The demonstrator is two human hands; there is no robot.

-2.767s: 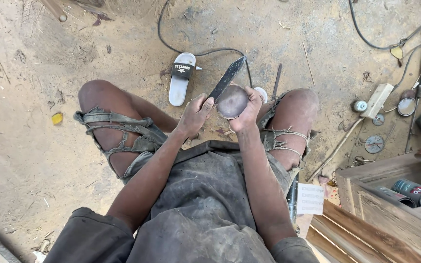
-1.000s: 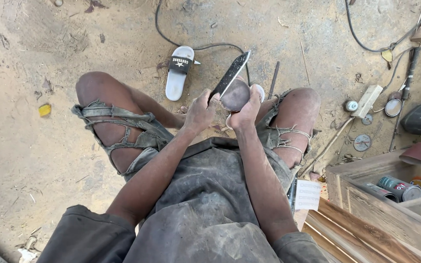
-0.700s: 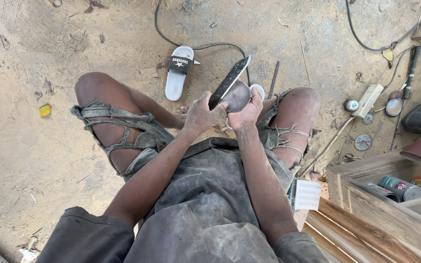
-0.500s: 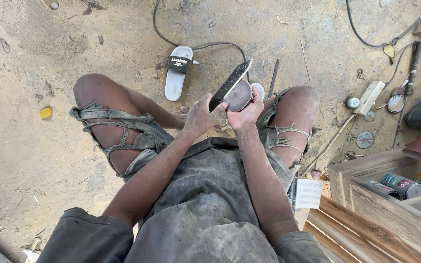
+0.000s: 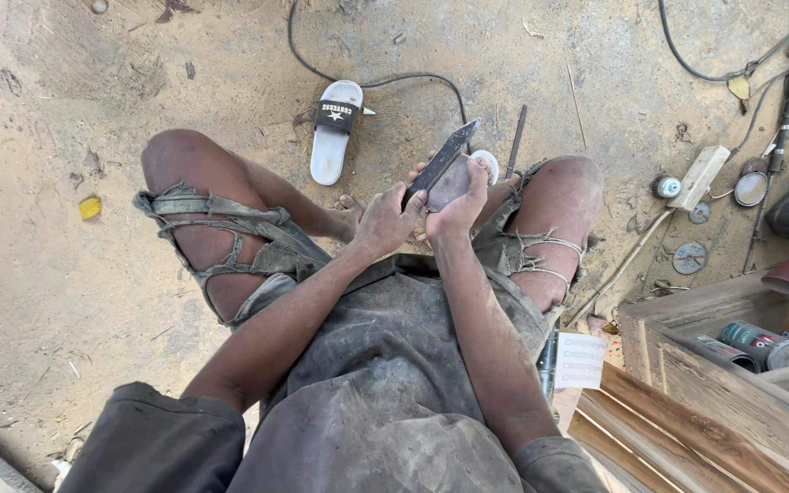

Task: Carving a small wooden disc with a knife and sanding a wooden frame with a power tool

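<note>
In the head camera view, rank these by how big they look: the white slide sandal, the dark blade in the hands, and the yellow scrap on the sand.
1. white slide sandal
2. dark blade, though closer to the camera
3. yellow scrap, clearly smallest

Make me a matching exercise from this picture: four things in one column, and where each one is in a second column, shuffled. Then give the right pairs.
Things:
1. dark flat blade
2. white slide sandal
3. cans
4. yellow scrap

Places:
A. on the sand to the left of the person's left knee
B. inside the wooden box at the right
C. held between the left hand and the right hand
D. on the ground ahead of the knees, beside a black cable

Pairs: 1-C, 2-D, 3-B, 4-A
</note>
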